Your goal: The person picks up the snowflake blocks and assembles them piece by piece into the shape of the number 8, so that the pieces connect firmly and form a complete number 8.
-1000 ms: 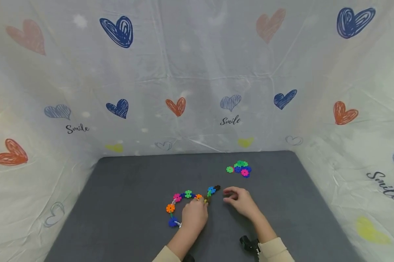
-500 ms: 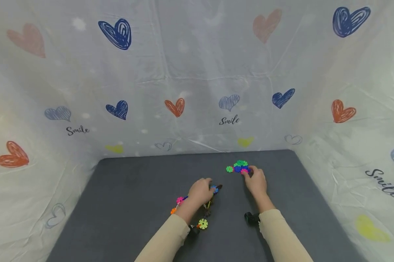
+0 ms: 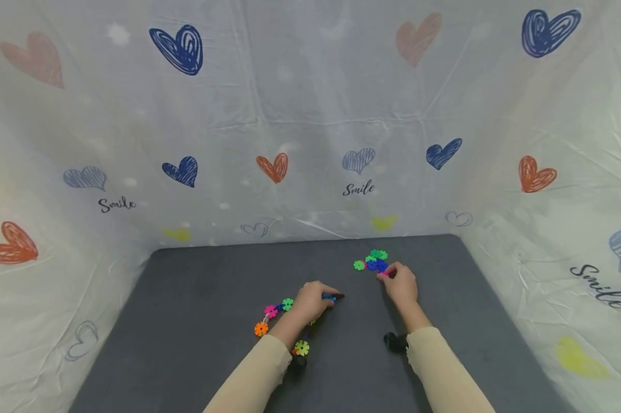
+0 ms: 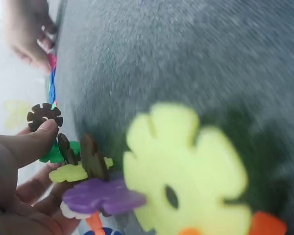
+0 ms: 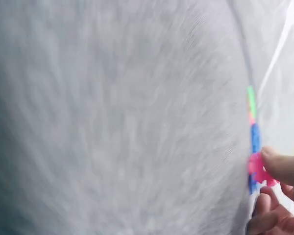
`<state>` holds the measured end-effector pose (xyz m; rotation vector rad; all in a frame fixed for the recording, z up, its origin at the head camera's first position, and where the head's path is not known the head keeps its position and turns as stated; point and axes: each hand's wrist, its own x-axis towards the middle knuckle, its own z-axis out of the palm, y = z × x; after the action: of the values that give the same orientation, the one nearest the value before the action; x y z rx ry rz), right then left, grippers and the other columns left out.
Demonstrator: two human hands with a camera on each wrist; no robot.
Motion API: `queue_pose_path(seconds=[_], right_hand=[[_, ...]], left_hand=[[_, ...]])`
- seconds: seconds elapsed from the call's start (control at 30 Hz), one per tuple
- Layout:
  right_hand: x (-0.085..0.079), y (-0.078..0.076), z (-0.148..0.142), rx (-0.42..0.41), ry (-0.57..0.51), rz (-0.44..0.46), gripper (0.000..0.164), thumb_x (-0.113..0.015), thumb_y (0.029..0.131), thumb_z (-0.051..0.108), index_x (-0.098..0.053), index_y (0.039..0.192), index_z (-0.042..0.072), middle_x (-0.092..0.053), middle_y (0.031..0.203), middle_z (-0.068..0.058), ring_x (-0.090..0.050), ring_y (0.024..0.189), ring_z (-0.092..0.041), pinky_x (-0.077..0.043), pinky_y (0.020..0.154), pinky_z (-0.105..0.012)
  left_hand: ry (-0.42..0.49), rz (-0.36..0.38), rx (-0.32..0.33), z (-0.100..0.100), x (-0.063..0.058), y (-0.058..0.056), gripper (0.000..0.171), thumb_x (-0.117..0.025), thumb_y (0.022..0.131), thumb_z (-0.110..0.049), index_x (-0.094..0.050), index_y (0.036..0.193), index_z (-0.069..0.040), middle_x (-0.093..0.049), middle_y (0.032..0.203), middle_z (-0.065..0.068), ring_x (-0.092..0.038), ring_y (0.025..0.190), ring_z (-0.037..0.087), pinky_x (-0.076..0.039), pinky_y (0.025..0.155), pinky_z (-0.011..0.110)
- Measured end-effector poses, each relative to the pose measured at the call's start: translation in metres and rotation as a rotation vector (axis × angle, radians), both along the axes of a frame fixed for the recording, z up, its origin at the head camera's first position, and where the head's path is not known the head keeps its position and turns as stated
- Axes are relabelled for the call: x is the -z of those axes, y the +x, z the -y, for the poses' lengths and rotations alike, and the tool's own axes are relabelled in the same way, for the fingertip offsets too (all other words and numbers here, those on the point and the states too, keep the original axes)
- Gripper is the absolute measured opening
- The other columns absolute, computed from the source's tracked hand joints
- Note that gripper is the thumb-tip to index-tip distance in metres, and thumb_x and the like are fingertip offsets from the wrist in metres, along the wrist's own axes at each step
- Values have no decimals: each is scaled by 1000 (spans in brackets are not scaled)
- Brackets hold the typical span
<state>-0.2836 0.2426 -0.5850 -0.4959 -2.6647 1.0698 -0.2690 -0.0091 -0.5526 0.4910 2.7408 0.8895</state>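
My left hand (image 3: pixel 309 299) pinches the brown end disc (image 4: pixel 38 115) of a chain of interlocked plastic flower discs, thumb on its face in the left wrist view. Green, purple and pale yellow (image 4: pixel 147 161) discs follow along the chain below the fingers. Part of the chain, with an orange disc (image 3: pixel 261 328), curves over the table left of the hand, and the forearm hides some of it. At the back, my right hand (image 3: pixel 404 285) pinches a pink flower disc (image 5: pixel 257 165) between thumb and fingers, at the near edge of a small pile of loose discs.
The loose pile holds green (image 3: pixel 359 265) and blue (image 3: pixel 372 265) discs near the far edge of the dark grey table (image 3: pixel 212 281). A white curtain (image 3: pixel 305 103) printed with hearts hangs behind it. A black wrist camera (image 3: pixel 394 342) sits under the right forearm.
My right hand has reached forward to the pile and now pinches the pink disc. My left hand has slid forward along the chain and now holds its brown end.
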Motion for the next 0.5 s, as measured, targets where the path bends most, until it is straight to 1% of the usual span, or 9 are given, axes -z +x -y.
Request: queue_pose_path(seconds=[0.07,0.1,0.13,0.23,0.3,0.33,0.4,0.5], right_hand=[[-4,8,6,-31,-94,-40,25,-79,89,25,-64,89,5,-66,81,-9,-59,68,-21,-46,63,-35],[-6,12,12,-59,-164,-48,25,-79,89,24,-64,89,4,-66,76,-7,-59,63,-18,-45,59,-32],[-8,17,18,-97,-241,-44,25,-79,90,24,-64,89,3,-66,71,-6,-57,58,-15,-44,55,-29],[-14,35,45,-208,-468,18,24,-77,92,23,-64,91,2,-66,64,-7,-54,49,-12,-40,46,-25],[-16,47,64,-230,-564,41,23,-76,92,22,-66,92,2,-67,64,-12,-52,48,-13,-39,43,-24],[-17,51,71,-228,-585,42,22,-76,92,22,-66,92,3,-68,65,-14,-52,47,-14,-39,42,-24],[-16,57,83,-213,-609,15,19,-76,92,20,-68,92,3,-70,69,-18,-54,48,-15,-41,42,-24],[-13,59,89,-207,-634,-26,17,-75,92,17,-69,92,2,-71,71,-21,-55,47,-14,-43,42,-22]], left_hand=[[12,-39,15,7,0,1,30,-75,91,-16,-76,120,-24,-68,127,8,-61,122,32,-53,95,48],[17,-58,20,11,0,1,30,-75,91,-16,-75,120,-22,-69,126,8,-61,121,32,-53,96,49],[23,-71,22,15,1,2,30,-75,92,-16,-74,121,-21,-70,123,7,-63,115,30,-54,93,47],[46,-126,36,27,1,7,27,-74,93,-16,-72,119,-19,-72,114,4,-66,98,24,-55,83,41],[58,-174,61,34,0,11,24,-74,93,-16,-72,116,-20,-72,110,2,-66,93,20,-55,79,38],[67,-198,77,36,0,11,22,-73,93,-15,-72,114,-20,-72,109,1,-67,91,19,-56,79,38],[79,-236,110,39,-1,13,21,-73,93,-14,-73,113,-19,-73,113,0,-69,98,19,-56,85,38],[108,-248,132,38,-1,14,20,-73,93,-13,-75,112,-17,-73,114,0,-69,101,20,-57,87,39]])
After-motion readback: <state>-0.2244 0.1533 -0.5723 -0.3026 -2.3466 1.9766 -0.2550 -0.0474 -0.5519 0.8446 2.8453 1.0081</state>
